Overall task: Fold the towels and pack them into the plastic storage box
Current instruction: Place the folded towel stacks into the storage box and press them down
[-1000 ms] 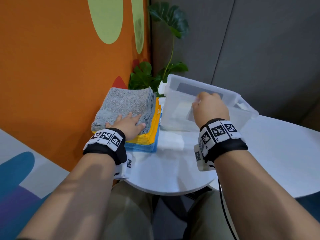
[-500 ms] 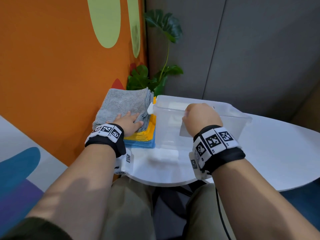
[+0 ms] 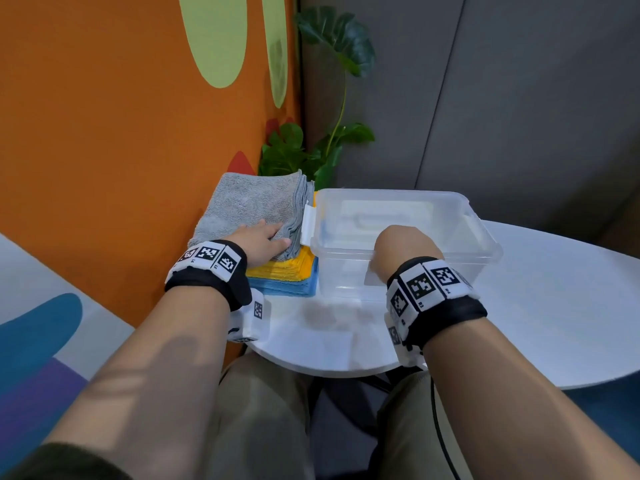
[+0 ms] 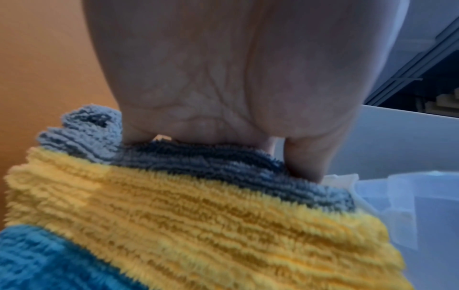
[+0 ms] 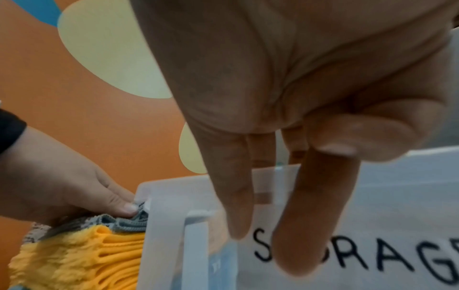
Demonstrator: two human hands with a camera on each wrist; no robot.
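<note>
**Fingers hooked over the box rim, towels pinned beside it**

Fingers (image 5: pixel 238 206) of the right hand (image 3: pixel 407 249) are hooked over the near rim of the plastic storage box (image 3: pixel 467 216), close together and reaching down inside the clear wall, thumb outside; the box is probably being steadied for packing. A paper label lettered "STORAGE" (image 5: pixel 372 261) is seen through the wall. Pressed nearly flat on the grey towel (image 3: pixel 249 202), fingers together, the left hand (image 3: pixel 258 242) is laid at the near right corner of the stack, thumb tucked at its edge, seemingly to hold or lift it. Grey, yellow towels (image 3: pixel 287 268) and blue towels (image 3: pixel 287 287) are piled just left of the box, touching it, on a smooth white round table (image 3: pixel 554 306). Towels are plush and ribbed at the folds; the box is rigid, translucent and empty.
</note>
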